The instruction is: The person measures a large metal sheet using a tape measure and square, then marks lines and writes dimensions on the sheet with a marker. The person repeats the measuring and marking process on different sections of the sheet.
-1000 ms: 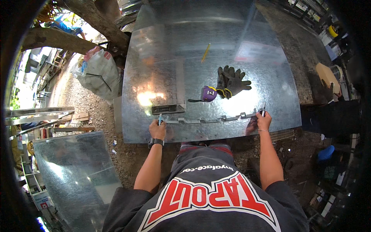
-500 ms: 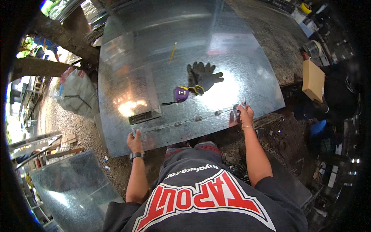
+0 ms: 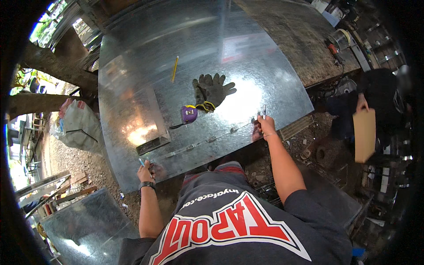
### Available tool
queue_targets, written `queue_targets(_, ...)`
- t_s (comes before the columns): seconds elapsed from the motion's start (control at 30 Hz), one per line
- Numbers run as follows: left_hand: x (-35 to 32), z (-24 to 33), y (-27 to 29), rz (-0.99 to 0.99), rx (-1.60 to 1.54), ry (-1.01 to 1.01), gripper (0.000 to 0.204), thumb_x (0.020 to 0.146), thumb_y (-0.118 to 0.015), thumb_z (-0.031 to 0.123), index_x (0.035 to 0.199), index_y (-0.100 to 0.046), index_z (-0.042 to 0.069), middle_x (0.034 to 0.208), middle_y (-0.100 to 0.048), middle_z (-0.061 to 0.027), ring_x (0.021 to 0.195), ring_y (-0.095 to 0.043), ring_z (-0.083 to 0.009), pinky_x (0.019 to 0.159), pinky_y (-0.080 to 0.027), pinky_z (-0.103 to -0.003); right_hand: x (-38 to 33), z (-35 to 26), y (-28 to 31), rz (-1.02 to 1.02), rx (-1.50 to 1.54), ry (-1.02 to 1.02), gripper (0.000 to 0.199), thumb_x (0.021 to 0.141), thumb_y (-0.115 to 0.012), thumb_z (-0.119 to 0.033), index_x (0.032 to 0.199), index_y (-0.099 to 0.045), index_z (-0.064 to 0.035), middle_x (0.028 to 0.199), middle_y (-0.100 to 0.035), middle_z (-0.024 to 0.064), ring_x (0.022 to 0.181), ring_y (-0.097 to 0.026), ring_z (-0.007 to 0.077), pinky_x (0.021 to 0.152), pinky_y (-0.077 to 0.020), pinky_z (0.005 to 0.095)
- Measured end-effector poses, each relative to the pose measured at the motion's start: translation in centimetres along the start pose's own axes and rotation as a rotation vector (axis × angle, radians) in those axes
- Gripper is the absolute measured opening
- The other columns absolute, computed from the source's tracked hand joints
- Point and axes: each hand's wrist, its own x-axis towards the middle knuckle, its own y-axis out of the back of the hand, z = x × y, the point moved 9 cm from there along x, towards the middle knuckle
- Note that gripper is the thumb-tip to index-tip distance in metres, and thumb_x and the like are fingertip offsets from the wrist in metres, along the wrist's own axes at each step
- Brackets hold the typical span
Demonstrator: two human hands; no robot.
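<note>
A large shiny metal sheet [image 3: 132, 57] lies in front of me. My left hand [image 3: 145, 172], at its near left edge, is closed on a slim light-blue thing [image 3: 141, 162], its kind unclear. My right hand [image 3: 266, 125] is closed on a slim pen-like thing [image 3: 264, 111] near the right edge. A thin line with small pale patches [image 3: 191, 146] runs across the sheet between my hands; I cannot tell whether it is a strip or a marking. Beyond lie a purple tape measure [image 3: 189, 114], a dark work glove [image 3: 215, 89], a yellow pencil [image 3: 175, 69] and an L-shaped metal piece [image 3: 153, 144].
A worn board [image 3: 300, 53] adjoins the sheet at far right, bearing a red-and-black tool [image 3: 334, 53]. Another person's hand [image 3: 362, 102] holds a tan flat box [image 3: 364, 135] at right. A stuffed sack [image 3: 80, 127] stands left; another metal sheet [image 3: 90, 225] lies lower left.
The view has shifted, so the sheet and its things appear further left. My hands keep their holds. The tan box at right has swung lower, and the person holding it shows more.
</note>
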Motion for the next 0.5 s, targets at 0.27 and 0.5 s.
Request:
queue_targets(0.27,0.5,-0.4,0.2,0.003,0.043,0.046,0.021,0.094,-0.070,0.023,0.089,-0.062,0.005,0.075,-0.069,-0.0102,0.046,-0.051,-0.0149,0.035,-0.033,-0.029,0.7,1.3,0.2,-0.032,0.145,-0.038,0.014,0.098,-0.058,-0.013,0.099,-0.061,0.0002,0.082,-0.067,0.0081,0.064,-0.068,0.0162,0.046,-0.0494,0.0283)
queue_targets(0.5,-0.1,-0.3,-0.1,0.012,0.028,0.036,0.021,0.094,-0.071,0.027,0.090,-0.060,0.009,0.075,-0.066,-0.0063,0.047,-0.052,-0.0158,0.034,-0.031,-0.030,0.6,0.9,0.2,-0.095,0.240,-0.008,0.014,0.100,-0.057,-0.013,0.100,-0.052,0.0007,0.080,-0.065,0.0129,0.065,-0.067,0.0197,0.054,-0.0566,0.0319)
